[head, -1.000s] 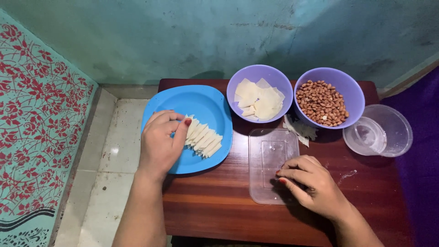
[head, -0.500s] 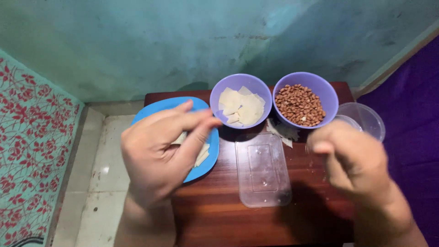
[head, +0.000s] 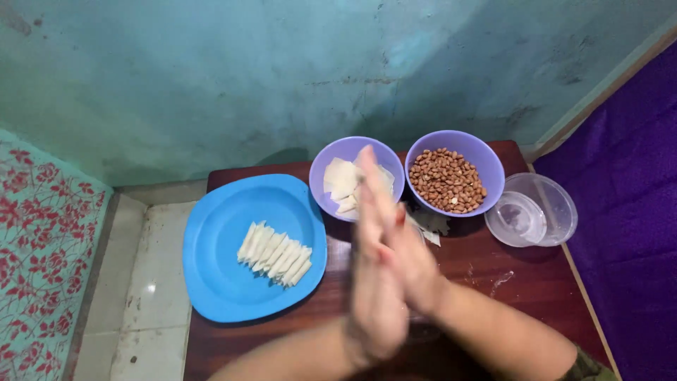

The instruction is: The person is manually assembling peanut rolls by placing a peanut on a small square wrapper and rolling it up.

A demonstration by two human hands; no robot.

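Observation:
My left hand [head: 372,303] and my right hand [head: 417,264] are pressed flat together, palm to palm, above the middle of the brown wooden table [head: 493,271]. Both are blurred with fingers stretched out, and nothing shows between them. Their fingertips reach over a purple bowl of white wrapper pieces [head: 340,182]. To the left, a blue plate [head: 220,271] carries a row of rolled white wrappers [head: 275,254]. A purple bowl of peanuts [head: 448,180] stands to the right of the fingertips.
A clear round plastic tub with its lid [head: 532,212] sits at the table's right end. White scraps [head: 430,224] lie below the peanut bowl. A teal wall runs behind, floral fabric [head: 39,268] lies at left, purple cloth [head: 627,212] at right, and pale floor tiles [head: 148,282] show beside the plate.
Both hands have risen off the table and come together palm to palm. The left hand left the plate's rolls, and the right hand left the clear container, which my hands now cover.

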